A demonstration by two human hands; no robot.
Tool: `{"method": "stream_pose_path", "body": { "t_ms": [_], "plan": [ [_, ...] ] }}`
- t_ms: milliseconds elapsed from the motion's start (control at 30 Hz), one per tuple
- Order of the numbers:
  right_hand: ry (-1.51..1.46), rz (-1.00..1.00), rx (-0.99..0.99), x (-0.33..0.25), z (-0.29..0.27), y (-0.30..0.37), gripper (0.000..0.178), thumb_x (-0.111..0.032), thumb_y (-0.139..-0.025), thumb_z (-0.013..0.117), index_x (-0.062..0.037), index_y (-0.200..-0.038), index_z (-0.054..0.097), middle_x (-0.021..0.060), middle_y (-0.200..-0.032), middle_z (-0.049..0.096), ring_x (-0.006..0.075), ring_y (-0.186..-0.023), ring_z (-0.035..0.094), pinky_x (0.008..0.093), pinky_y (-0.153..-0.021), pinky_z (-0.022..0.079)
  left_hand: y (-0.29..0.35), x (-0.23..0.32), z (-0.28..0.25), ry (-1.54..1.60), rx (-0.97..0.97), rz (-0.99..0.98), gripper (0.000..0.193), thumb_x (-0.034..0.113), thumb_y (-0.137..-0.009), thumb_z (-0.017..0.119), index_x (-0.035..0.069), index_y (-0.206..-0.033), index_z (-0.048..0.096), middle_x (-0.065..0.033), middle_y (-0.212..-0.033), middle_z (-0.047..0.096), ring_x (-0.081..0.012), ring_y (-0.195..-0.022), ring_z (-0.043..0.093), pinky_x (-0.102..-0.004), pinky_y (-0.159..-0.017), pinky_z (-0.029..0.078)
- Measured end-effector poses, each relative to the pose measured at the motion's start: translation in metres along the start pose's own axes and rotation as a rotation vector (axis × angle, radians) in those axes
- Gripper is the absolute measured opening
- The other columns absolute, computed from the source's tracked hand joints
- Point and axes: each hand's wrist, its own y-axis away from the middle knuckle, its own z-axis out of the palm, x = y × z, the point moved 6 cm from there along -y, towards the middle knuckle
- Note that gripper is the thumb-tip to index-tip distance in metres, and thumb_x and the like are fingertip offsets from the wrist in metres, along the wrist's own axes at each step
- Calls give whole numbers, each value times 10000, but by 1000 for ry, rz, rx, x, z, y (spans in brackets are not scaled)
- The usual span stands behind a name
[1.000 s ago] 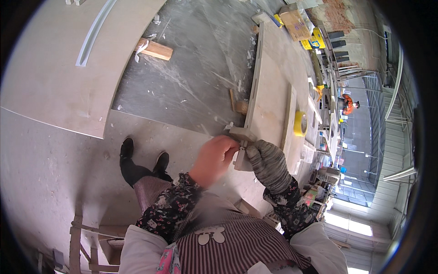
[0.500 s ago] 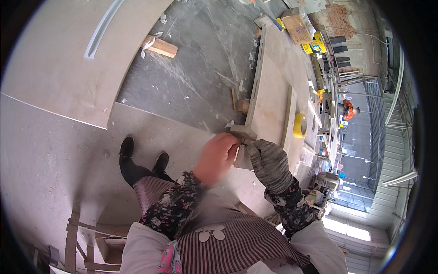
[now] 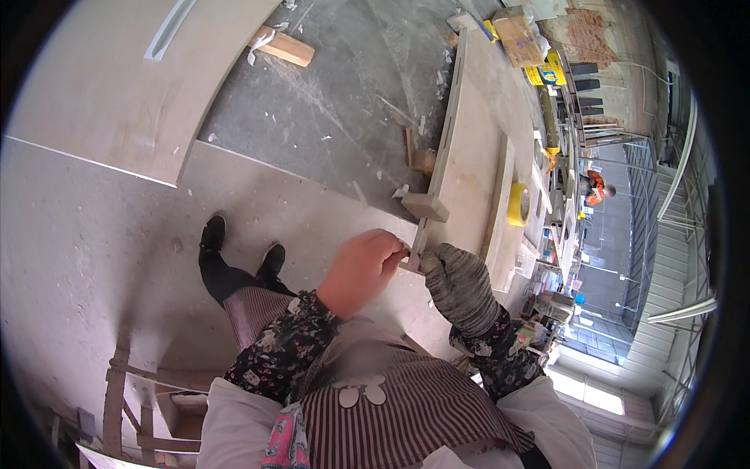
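Note:
My bare left hand (image 3: 361,271) is closed in a pinch beside the near corner of a long pale board (image 3: 478,117). A tiny bit of something shows at its fingertips, too small to name. Just to its right, my right hand (image 3: 461,288) wears a grey knitted glove and has its fingers curled shut. Whatever it may hold is hidden by the glove. The fingertips of both hands come close together, with a small gap between them. Past them, a small wooden block (image 3: 426,207) rests at the board's edge.
A yellow tape roll (image 3: 518,205) stands on the board, right of a long narrow strip (image 3: 500,184). A wooden offcut (image 3: 285,47) lies on the grey sheet (image 3: 336,102) at the far left. A cardboard box (image 3: 517,37) sits at the back; a distant person (image 3: 598,189) wears orange.
Both hands have drawn slightly away from the wooden block, which now shows fully beyond them. The left hand has moved a little left and the view has shifted.

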Motion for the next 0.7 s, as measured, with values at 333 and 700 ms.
{"method": "stream_pose_path", "body": {
  "t_ms": [333, 700],
  "plan": [
    [-51, 31, -34, 0, 3, 1, 188, -181, -942, 579, -22, -878, 655, 222, -731, 627, 409, -685, 625, 446, -595, 501, 4, -1, -2, 3, -35, -23, 61, 39, -837, 660, 10, -890, 666, -145, -865, 641, -329, -795, 633, -377, -682, 504],
    [-372, 367, -128, 13, 7, 9, 360, -346, -994, 562, -10, -893, 642, 60, -611, 561, 143, -567, 571, 326, -543, 473, 8, -4, 0, 165, -50, -164, 77, 9, -845, 641, -7, -917, 663, -133, -878, 642, -277, -807, 641, -343, -690, 503]
  ]
}}
